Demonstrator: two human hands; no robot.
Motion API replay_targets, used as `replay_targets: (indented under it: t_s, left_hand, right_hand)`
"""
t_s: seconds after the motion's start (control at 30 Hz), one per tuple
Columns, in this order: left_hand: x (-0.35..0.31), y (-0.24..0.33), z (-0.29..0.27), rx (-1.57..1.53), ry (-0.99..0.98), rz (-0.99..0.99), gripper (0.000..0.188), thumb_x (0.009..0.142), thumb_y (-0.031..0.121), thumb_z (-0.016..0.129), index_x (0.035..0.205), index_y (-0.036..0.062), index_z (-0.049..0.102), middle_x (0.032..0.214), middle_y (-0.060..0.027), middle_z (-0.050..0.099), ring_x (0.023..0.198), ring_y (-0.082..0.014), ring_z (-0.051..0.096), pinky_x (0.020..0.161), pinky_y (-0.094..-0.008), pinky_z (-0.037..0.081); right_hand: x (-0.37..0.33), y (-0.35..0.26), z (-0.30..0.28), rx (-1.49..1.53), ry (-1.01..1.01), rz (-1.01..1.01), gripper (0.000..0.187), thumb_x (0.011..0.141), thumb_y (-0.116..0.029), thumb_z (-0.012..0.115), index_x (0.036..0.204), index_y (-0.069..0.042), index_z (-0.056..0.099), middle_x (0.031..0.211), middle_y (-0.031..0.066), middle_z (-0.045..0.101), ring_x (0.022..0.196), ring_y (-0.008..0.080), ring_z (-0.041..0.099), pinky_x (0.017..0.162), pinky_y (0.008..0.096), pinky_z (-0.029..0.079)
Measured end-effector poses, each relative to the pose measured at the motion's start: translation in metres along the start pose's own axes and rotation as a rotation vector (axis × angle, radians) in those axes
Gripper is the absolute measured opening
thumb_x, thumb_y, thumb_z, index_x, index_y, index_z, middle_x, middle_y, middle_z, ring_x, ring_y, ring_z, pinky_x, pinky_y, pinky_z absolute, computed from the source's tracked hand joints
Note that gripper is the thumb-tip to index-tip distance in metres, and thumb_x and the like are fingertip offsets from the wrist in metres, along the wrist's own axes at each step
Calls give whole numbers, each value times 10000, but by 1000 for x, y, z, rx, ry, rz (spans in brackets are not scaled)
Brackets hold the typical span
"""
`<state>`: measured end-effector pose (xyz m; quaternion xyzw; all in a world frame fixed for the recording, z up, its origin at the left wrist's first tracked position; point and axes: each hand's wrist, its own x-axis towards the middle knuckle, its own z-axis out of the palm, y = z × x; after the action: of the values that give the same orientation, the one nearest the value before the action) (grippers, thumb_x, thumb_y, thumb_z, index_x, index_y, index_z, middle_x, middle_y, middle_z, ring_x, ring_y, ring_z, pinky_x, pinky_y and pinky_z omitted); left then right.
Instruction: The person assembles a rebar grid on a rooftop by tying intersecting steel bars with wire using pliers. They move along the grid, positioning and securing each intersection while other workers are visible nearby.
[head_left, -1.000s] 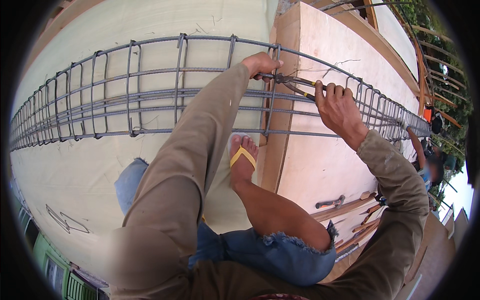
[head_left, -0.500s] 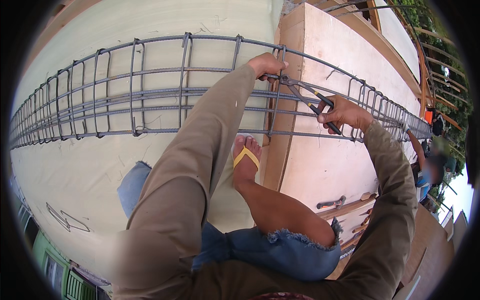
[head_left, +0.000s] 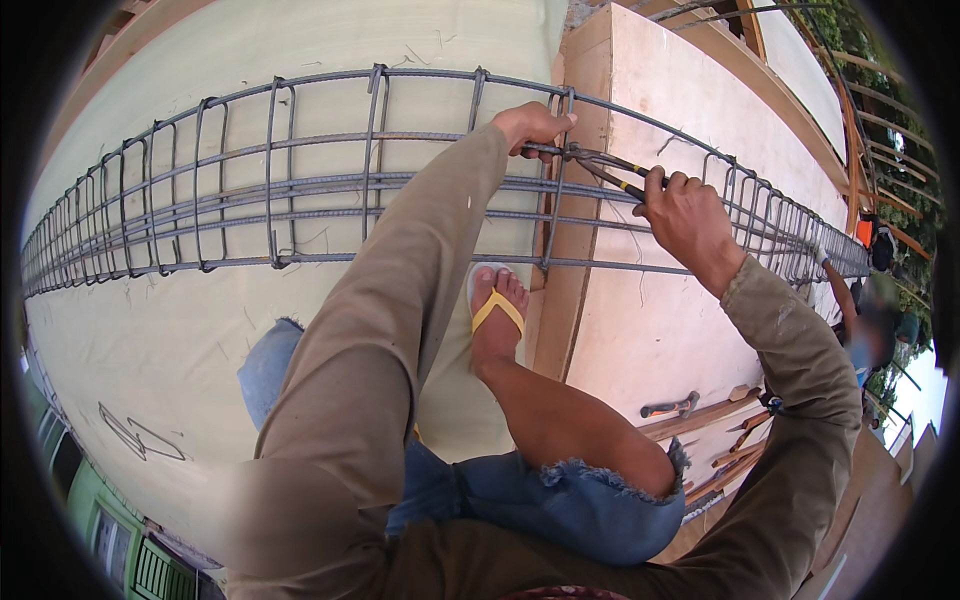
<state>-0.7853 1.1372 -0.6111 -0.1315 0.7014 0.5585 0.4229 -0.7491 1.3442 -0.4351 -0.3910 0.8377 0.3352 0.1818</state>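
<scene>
A long cage of steel rebar (head_left: 430, 73), with square stirrups along it, runs from left to right in front of me. My left hand (head_left: 535, 128) is closed around one of its bars, just left of a stirrup (head_left: 557, 205). The jaws of the pincers (head_left: 583, 155) meet that stirrup where it crosses the bar. Wrapped around the handles, which are drawn close together, is my right hand (head_left: 690, 225). Whether tie wire sits in the jaws is too small to tell.
My foot in a yellow-strapped flip-flop (head_left: 497, 305) is below the cage. A hammer (head_left: 672, 406) lies near timber strips (head_left: 735, 470) at lower right. Plywood (head_left: 690, 330) extends under the cage's right part. Another person's arm (head_left: 842, 295) is near its far right end.
My right hand has turned and risen slightly, and the pincers' spread handles have come together. My left hand stays at the same bar.
</scene>
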Motion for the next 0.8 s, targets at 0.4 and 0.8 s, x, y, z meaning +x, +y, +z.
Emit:
replay_targets:
  t_s: [0.4, 0.8]
  left_hand:
    - [-236, -24, -70, 366, 411, 592, 413, 1011, 326, 551, 1157, -44, 664, 951, -218, 718, 865, -331, 697, 782, -392, 535]
    - [-424, -185, 1, 210, 1024, 314, 325, 989, 176, 574, 1210, -61, 601, 1108, -184, 662, 1085, -286, 616, 985, -412, 454]
  right_hand:
    - [31, 69, 20, 1595, -824, 225, 501, 894, -430, 719, 1007, 33, 563, 721, 125, 650, 501, 172, 625, 424, 323, 546]
    - [2, 32, -1, -380, 526, -139, 326, 936, -228, 566, 1137, 17, 646, 851, 102, 673, 785, 224, 636, 721, 387, 468]
